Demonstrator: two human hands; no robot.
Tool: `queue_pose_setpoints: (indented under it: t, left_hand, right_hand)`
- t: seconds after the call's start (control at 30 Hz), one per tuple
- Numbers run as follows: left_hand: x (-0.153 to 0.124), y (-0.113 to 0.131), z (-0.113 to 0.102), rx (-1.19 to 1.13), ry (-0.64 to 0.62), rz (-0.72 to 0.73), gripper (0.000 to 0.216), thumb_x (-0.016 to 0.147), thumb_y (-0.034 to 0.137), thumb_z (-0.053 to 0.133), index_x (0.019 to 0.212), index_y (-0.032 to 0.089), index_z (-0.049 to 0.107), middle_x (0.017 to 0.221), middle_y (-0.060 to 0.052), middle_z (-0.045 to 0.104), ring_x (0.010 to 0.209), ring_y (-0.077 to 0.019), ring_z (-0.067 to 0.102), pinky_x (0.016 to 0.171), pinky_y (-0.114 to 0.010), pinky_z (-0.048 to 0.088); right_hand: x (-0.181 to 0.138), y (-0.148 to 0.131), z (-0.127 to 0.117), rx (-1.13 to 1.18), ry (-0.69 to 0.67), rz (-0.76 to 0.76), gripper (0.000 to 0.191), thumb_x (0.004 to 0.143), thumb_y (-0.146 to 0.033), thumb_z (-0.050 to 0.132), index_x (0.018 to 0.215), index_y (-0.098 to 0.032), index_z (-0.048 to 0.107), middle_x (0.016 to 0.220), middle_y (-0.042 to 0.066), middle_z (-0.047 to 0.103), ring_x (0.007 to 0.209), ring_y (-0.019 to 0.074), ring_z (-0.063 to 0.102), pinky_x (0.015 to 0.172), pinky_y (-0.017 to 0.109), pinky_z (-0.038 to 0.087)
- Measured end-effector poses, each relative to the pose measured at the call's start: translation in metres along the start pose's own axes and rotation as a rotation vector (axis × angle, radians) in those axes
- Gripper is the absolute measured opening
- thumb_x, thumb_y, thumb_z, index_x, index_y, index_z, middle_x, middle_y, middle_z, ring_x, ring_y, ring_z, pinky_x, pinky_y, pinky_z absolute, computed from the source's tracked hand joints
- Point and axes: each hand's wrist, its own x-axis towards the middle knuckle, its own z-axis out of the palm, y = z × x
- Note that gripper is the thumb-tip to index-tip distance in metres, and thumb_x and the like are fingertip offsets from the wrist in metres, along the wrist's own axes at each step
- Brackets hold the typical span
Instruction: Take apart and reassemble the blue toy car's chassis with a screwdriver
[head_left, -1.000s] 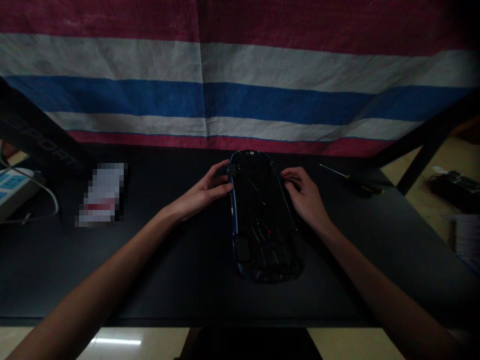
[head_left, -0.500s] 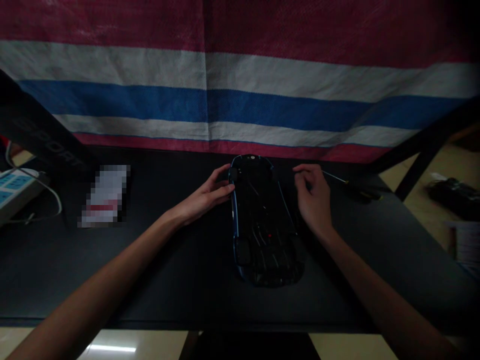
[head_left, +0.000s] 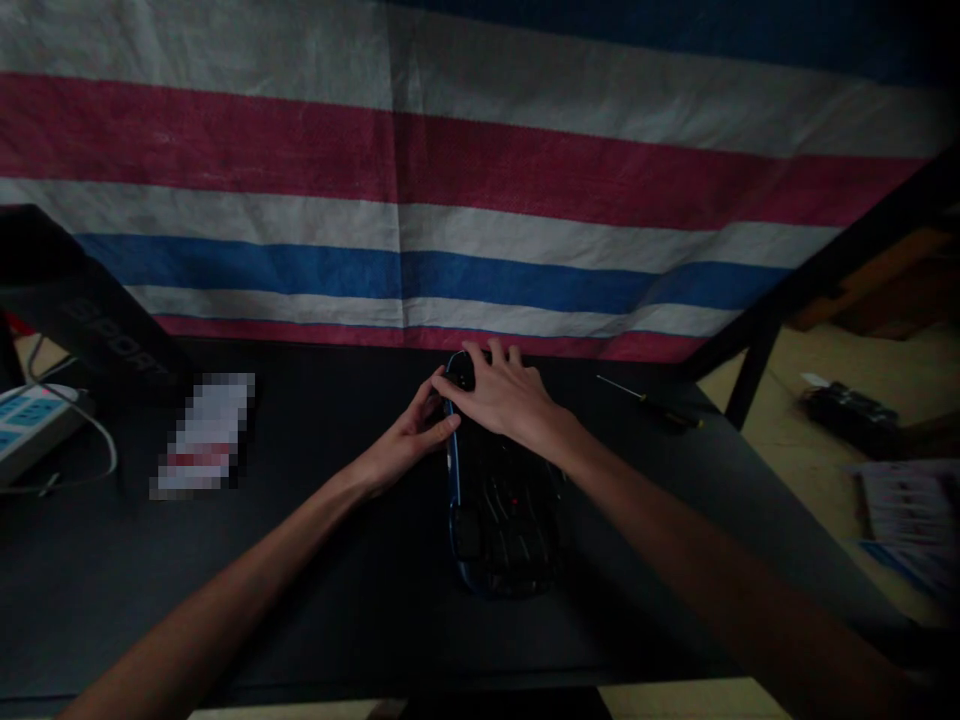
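Toy car (head_left: 499, 500) upside down on tabletop (head_left: 300, 560): probably light, rigid plastic. Left hand (head_left: 409, 440) pinching its side edge; right hand (head_left: 499, 395) spread flat over its far end.

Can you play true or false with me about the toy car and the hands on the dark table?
1. The toy car lies upside down on the table. True.
2. The right hand holds the screwdriver. False: the screwdriver lies alone on the table, and the right hand rests on the car's far end.
3. The left hand touches the car's left side. True.
4. The cloth behind the table is plain green. False: it has red, white and blue stripes.
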Motion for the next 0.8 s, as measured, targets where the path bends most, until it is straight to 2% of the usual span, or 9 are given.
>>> queue_pose_setpoints:
  t: [0.1, 0.27, 0.37, 0.47, 0.6, 0.67, 0.8]
  left_hand:
    - [-0.001, -0.001, 0.001, -0.009, -0.01, 0.047, 0.083, 0.095, 0.033, 0.075, 0.163, 0.044, 0.028, 0.175, -0.006, 0.023, 0.156, -0.037, 0.031, 0.123, -0.06, 0.034]
    - [-0.002, 0.001, 0.004, -0.032, -0.018, 0.042, 0.085, 0.095, 0.034, 0.074, 0.163, 0.049, 0.024, 0.176, -0.005, 0.017, 0.151, -0.0378, 0.039, 0.116, -0.06, 0.043]
    - [-0.003, 0.003, 0.006, -0.043, -0.013, 0.025, 0.087, 0.095, 0.036, 0.074, 0.163, 0.05, 0.022, 0.177, -0.006, 0.016, 0.15, -0.0388, 0.04, 0.112, -0.058, 0.048]
    - [-0.004, 0.005, 0.007, -0.052, -0.003, 0.015, 0.087, 0.095, 0.036, 0.075, 0.163, 0.049, 0.022, 0.176, -0.007, 0.017, 0.151, -0.0392, 0.038, 0.112, -0.058, 0.048]
    - [-0.003, 0.004, 0.005, -0.069, 0.004, 0.014, 0.086, 0.094, 0.035, 0.075, 0.162, 0.049, 0.025, 0.175, -0.006, 0.021, 0.151, -0.0375, 0.039, 0.112, -0.058, 0.048]
    - [-0.002, 0.003, 0.005, -0.081, 0.015, 0.021, 0.086, 0.094, 0.032, 0.076, 0.162, 0.049, 0.026, 0.174, -0.006, 0.025, 0.15, -0.0364, 0.04, 0.112, -0.057, 0.048]
    - [-0.001, 0.003, 0.005, -0.086, 0.037, 0.032, 0.088, 0.091, 0.027, 0.078, 0.162, 0.046, 0.028, 0.171, -0.008, 0.031, 0.147, -0.0362, 0.044, 0.109, -0.057, 0.051]
  right_hand:
    - [0.005, -0.006, -0.004, -0.073, -0.099, 0.05, 0.08, 0.077, -0.079, 0.066, 0.13, -0.019, 0.061, 0.137, 0.026, 0.055, 0.131, 0.0554, 0.045, 0.094, 0.079, 0.043]
    - [0.005, -0.014, -0.021, -0.097, -0.189, 0.07, 0.066, 0.084, -0.066, 0.065, 0.131, -0.021, 0.061, 0.134, 0.022, 0.059, 0.13, 0.0526, 0.049, 0.095, 0.074, 0.046]
    - [0.004, -0.018, -0.029, -0.089, -0.234, 0.076, 0.068, 0.084, -0.065, 0.063, 0.134, -0.02, 0.06, 0.138, 0.022, 0.058, 0.133, 0.0534, 0.048, 0.098, 0.072, 0.045]
    - [0.004, -0.02, -0.036, -0.071, -0.27, 0.083, 0.072, 0.085, -0.066, 0.059, 0.14, -0.019, 0.057, 0.144, 0.022, 0.056, 0.136, 0.054, 0.047, 0.101, 0.07, 0.044]
    - [0.01, -0.02, -0.046, -0.017, -0.281, 0.091, 0.071, 0.092, -0.068, 0.046, 0.147, -0.024, 0.052, 0.142, 0.019, 0.059, 0.132, 0.0451, 0.055, 0.101, 0.061, 0.048]
    - [0.013, -0.021, -0.049, -0.002, -0.266, 0.095, 0.071, 0.092, -0.068, 0.047, 0.15, -0.026, 0.049, 0.144, 0.018, 0.058, 0.131, 0.0427, 0.057, 0.102, 0.058, 0.048]
    - [0.009, -0.028, -0.051, -0.009, -0.251, 0.102, 0.079, 0.09, -0.067, 0.052, 0.155, -0.023, 0.045, 0.154, 0.019, 0.05, 0.14, 0.0459, 0.048, 0.106, 0.062, 0.046]
